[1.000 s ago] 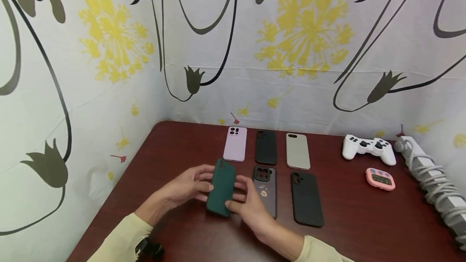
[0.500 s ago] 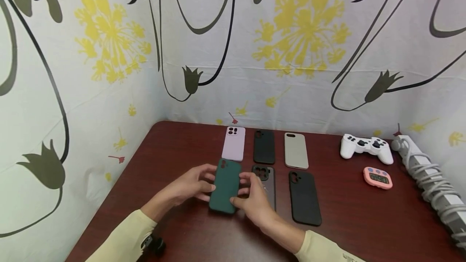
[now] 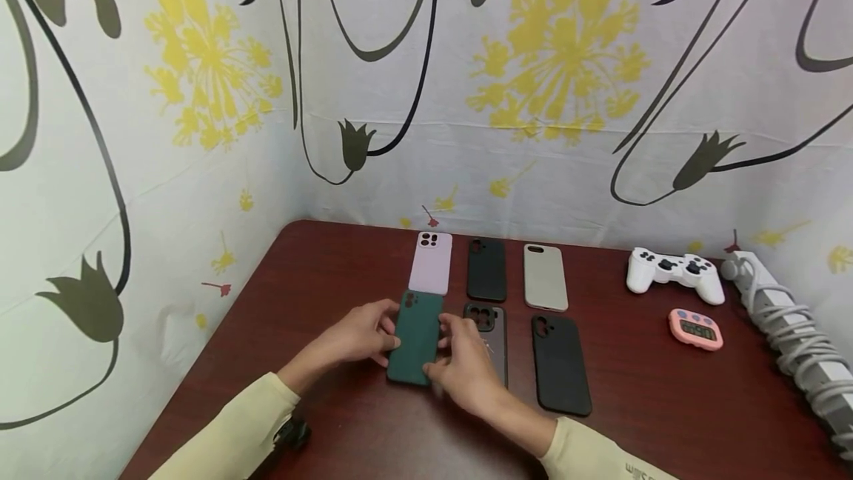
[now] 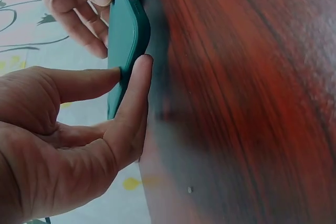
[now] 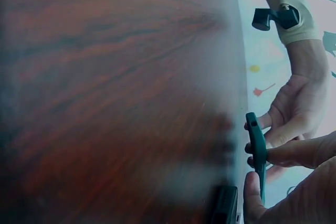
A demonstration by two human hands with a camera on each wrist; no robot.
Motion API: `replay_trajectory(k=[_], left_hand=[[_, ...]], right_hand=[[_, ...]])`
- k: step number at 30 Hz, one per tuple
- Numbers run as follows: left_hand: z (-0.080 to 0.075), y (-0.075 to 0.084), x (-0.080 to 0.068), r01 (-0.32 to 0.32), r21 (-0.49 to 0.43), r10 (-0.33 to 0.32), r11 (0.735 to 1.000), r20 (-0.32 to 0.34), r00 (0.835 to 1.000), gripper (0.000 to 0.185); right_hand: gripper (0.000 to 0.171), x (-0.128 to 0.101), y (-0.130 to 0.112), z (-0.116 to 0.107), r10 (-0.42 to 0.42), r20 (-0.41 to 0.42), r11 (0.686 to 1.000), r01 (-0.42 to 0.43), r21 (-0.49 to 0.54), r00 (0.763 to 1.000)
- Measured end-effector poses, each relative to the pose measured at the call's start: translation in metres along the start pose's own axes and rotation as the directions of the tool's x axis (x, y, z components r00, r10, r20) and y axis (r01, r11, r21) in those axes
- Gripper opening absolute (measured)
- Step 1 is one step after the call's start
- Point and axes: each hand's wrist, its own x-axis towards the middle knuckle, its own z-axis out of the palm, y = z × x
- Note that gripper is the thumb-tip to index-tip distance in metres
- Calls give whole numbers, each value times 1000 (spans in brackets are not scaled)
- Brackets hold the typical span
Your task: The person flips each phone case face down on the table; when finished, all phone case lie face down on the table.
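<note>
Lying near the table's (image 3: pixel 320 258) left side, the green phone case (image 3: pixel 416 335) is pinched at its edges by left hand (image 3: pixel 360 333) and right hand (image 3: pixel 466 369); further cases are arrayed right and beyond.

A: What do the hands hold?
B: Left hand (image 3: pixel 363 332) and right hand (image 3: pixel 466 369) pinch the green phone case (image 3: pixel 416 337) by its long edges, low over the bench (image 3: pixel 320 272).
A: Beyond the right hand?
B: A grey case (image 3: pixel 491 332), then a black case (image 3: pixel 560 364).
</note>
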Motion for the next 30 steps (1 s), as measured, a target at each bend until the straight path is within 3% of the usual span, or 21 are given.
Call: replay_trajectory(k=[11,18,30], left_hand=[[8,5,6,-22,108,27,994,-52,998,61],[9,5,5,-30,243,46,969,-62,997,55],[12,4,8,-25,290,41,957,-46,998,58]], right_hand=[[79,3,3,-1,-22,21,994,24,-109,1000],[85,6,4,3,-21,73,988,32,-152,997],[85,4,4,5,-12,78,974,30,-226,997]])
